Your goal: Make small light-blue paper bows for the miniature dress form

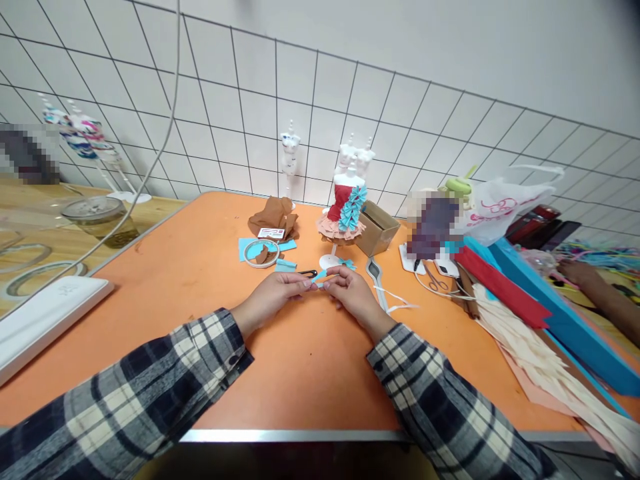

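Observation:
Between my two hands is a small piece of light-blue crepe paper. My left hand pinches one end of it, and my right hand pinches the other. Just behind them stands a mini dress form on a white stand. Its paper dress has a red bodice, light-blue ruffles down one side and a pink and brown skirt. More light-blue paper scraps lie by its base. A black-handled tool, partly hidden, lies beside my left fingertips.
Brown paper, a tape roll and blue sheets lie at the back left. A cardboard box, grey tweezers, scissors and coloured paper strips are to the right. Another person's arm reaches in far right.

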A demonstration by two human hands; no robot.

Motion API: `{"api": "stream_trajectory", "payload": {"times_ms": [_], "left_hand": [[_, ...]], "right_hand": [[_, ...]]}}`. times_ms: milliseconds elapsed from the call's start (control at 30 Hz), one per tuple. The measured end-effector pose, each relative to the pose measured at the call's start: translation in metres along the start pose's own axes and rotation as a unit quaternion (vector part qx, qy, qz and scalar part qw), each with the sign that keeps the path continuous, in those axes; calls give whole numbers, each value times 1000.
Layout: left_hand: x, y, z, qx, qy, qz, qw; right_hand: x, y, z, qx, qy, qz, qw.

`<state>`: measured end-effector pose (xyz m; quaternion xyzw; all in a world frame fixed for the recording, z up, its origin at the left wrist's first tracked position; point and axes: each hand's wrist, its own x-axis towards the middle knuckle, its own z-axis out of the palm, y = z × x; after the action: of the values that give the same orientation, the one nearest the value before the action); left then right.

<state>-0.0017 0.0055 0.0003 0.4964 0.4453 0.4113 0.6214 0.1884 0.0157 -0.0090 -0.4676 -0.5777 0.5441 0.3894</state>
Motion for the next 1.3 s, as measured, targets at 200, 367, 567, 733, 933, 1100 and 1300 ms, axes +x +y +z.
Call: {"api": "stream_trajectory", "payload": {"times_ms": [200,367,567,733,933,1100,1300], "left_hand": [[2,-4,0,37,14,11,999],[1,-2,0,-20,22,13,999],[-1,1,0,-36,14,7,999],[-1,-2,1,-24,-18,-11,999],[-1,1,-1,-77,14,-7,997],[0,2,-2,-91,12,-7,996],[1,3,-3,-100,19,20,995]], "right_hand": [[0,0,3,-35,15,-40,998],[-3,-4,1,-41,-9,-32,999],[-3,-3,0,-17,-11,-31,999],[-1,-1,5,-26,13,-50,998],[-3,-1,0,-32,-23,-33,999],[-2,1,-6,-27,-34,-26,999],[1,2,-9,2,-24,-14,1000]]}}
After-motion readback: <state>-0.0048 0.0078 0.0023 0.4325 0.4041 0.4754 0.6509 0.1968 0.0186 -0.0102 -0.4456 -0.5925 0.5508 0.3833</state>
